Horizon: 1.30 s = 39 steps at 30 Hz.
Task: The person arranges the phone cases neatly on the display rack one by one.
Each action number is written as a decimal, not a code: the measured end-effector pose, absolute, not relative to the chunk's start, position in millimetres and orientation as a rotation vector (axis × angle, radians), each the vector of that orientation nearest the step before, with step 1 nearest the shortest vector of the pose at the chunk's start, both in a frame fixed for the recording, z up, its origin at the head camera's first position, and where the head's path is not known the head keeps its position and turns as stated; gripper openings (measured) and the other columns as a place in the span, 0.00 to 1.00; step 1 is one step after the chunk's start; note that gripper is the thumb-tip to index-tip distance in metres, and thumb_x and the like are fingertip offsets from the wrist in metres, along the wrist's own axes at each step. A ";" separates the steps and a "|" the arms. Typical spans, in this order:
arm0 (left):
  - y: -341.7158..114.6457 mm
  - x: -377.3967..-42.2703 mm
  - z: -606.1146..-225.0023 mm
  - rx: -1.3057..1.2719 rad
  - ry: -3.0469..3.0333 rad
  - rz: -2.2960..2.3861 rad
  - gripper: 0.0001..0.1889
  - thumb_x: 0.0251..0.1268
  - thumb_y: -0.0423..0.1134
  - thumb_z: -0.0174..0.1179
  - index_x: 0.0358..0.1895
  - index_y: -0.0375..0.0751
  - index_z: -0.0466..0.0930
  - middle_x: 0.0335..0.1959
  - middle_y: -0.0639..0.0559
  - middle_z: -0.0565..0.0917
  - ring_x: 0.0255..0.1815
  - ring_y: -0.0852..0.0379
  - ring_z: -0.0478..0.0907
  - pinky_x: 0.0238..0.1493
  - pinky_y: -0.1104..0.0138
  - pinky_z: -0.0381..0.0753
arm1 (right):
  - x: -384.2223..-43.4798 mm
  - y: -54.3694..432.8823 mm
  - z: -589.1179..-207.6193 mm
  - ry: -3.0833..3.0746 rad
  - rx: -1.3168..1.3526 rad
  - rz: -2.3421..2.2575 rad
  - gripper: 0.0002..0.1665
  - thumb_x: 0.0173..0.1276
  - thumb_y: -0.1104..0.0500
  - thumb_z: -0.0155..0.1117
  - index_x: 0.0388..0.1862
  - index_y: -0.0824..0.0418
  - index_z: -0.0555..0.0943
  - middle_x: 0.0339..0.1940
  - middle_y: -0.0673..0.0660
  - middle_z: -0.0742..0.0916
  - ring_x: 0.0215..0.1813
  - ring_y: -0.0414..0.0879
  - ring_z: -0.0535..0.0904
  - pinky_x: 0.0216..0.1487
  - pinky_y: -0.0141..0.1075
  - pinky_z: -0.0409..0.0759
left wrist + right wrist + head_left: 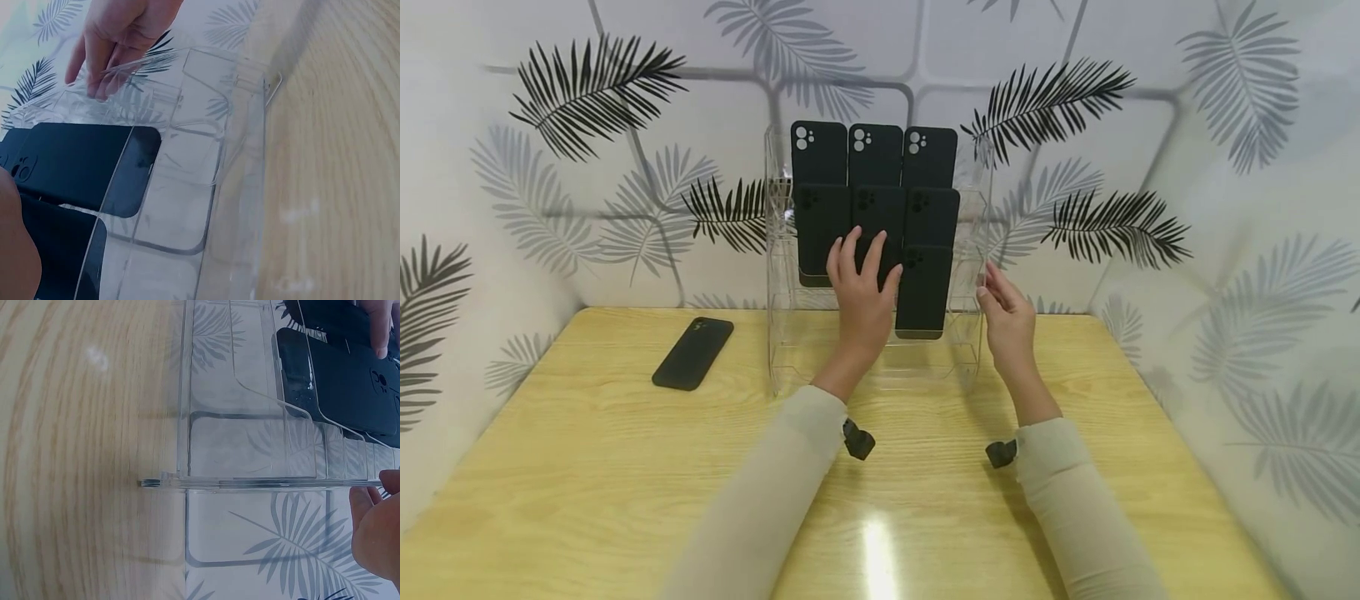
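My left hand (862, 304) spreads its fingers over a phone case in the middle column of a clear acrylic rack (771, 333), thumb by the case's right edge. That hand hides much of the dark case (56, 250). At the rack's right side, my right hand (1006, 312) pinches the upright side panel (269, 483) between thumb and fingers. A black phone case (925, 292) leans in the low right slot. Behind and above it stand more cases, among them a top-row one (876, 154) with camera cut-outs.
Another black phone case (693, 353) lies flat on the wooden table (587, 467), left of the rack. Leaf-patterned wall covering (1247, 250) closes in the back and both sides. Each sleeve cuff carries a small black camera (858, 440).
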<state>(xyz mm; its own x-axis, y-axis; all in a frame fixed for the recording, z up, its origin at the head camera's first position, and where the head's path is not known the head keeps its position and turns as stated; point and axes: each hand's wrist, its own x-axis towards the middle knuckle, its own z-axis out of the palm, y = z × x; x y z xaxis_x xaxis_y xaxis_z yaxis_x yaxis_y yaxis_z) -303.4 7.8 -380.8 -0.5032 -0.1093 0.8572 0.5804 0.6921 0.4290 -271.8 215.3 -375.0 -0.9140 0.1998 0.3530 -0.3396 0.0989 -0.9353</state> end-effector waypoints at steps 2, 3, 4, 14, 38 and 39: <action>11.2 -302.9 -383.7 -0.355 -1.929 -0.880 0.26 0.72 0.44 0.63 0.70 0.45 0.73 0.74 0.40 0.63 0.77 0.37 0.55 0.78 0.48 0.59 | -276.3 216.3 -379.2 -1.988 0.136 1.872 0.29 0.77 0.64 0.59 0.75 0.58 0.71 0.67 0.64 0.79 0.68 0.57 0.75 0.65 0.30 0.76; 12.4 -302.5 -385.2 -0.350 -1.934 -0.874 0.26 0.72 0.44 0.64 0.70 0.45 0.73 0.74 0.40 0.63 0.77 0.38 0.55 0.78 0.48 0.59 | -278.5 216.7 -381.2 -1.988 0.136 1.869 0.29 0.76 0.63 0.59 0.75 0.57 0.71 0.67 0.64 0.79 0.68 0.56 0.75 0.65 0.30 0.76; 13.3 -302.3 -386.9 -0.344 -1.940 -0.867 0.26 0.71 0.44 0.64 0.70 0.45 0.73 0.74 0.40 0.63 0.77 0.38 0.55 0.78 0.48 0.59 | -279.7 216.6 -382.5 -1.988 0.138 1.864 0.29 0.76 0.62 0.59 0.75 0.57 0.71 0.67 0.63 0.79 0.68 0.55 0.76 0.65 0.30 0.76; 16.9 -305.1 -394.7 -0.291 -1.990 -0.724 0.27 0.73 0.49 0.61 0.72 0.49 0.72 0.74 0.42 0.64 0.77 0.39 0.56 0.78 0.50 0.59 | -283.4 219.0 -384.9 -2.002 0.143 1.827 0.29 0.77 0.61 0.60 0.75 0.54 0.72 0.67 0.62 0.79 0.68 0.54 0.76 0.64 0.30 0.77; 11.2 -295.2 -386.9 -0.300 -2.185 -0.690 0.34 0.77 0.53 0.55 0.79 0.47 0.59 0.81 0.41 0.54 0.80 0.38 0.49 0.80 0.50 0.52 | -283.3 221.0 -390.2 -2.007 0.168 1.784 0.28 0.77 0.59 0.59 0.74 0.54 0.72 0.66 0.61 0.80 0.66 0.49 0.77 0.66 0.34 0.76; 11.1 -295.2 -386.2 -0.307 -2.179 -0.715 0.33 0.77 0.53 0.55 0.79 0.47 0.60 0.81 0.41 0.54 0.80 0.38 0.48 0.80 0.49 0.52 | -283.5 221.7 -390.5 -2.006 0.170 1.786 0.28 0.77 0.59 0.59 0.74 0.54 0.73 0.67 0.60 0.80 0.66 0.49 0.77 0.67 0.34 0.76</action>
<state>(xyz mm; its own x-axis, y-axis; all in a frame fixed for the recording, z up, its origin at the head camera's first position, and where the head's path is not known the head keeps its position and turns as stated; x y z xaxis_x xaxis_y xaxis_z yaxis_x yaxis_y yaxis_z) -295.2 11.1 -386.2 -0.6467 -0.0184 0.7625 0.4370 0.8105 0.3902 -283.5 221.7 -390.5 -0.8928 0.1995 0.4039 -0.3783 0.1551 -0.9126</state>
